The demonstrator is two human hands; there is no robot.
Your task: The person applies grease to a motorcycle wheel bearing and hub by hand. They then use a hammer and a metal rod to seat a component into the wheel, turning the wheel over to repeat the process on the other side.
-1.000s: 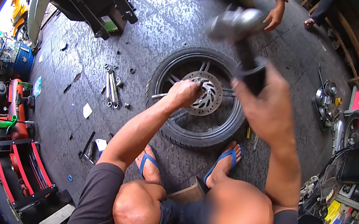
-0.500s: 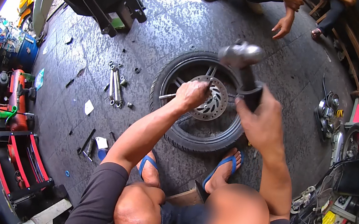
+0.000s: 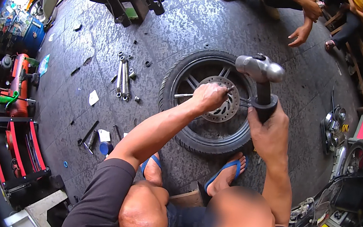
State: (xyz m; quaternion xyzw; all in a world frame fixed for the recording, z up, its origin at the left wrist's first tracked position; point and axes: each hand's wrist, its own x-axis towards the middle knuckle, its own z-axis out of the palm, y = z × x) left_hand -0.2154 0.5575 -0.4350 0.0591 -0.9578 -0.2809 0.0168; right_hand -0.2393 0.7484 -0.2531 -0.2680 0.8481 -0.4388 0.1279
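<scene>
A motorcycle wheel with a black tyre lies flat on the floor in front of me, its perforated brake disc facing up. My left hand is closed in a fist over the disc's centre, gripping a metal rod. One end of the rod sticks out to the left, and a dark tip shows at the thumb side. The fist hides the hub. My right hand is wrapped round the black handle of a ball-peen hammer, held above the wheel's right side with its steel head up.
Several spanners and loose nuts lie left of the wheel. Nearer me are more hand tools. A red jack stands at the left, motorcycle parts at the right. A co-worker's hand hangs at the upper right.
The hammer has moved a little to the right relative to the wheel, and its blur is gone. My left fist stays over the hub. The whole view has shifted slightly.
</scene>
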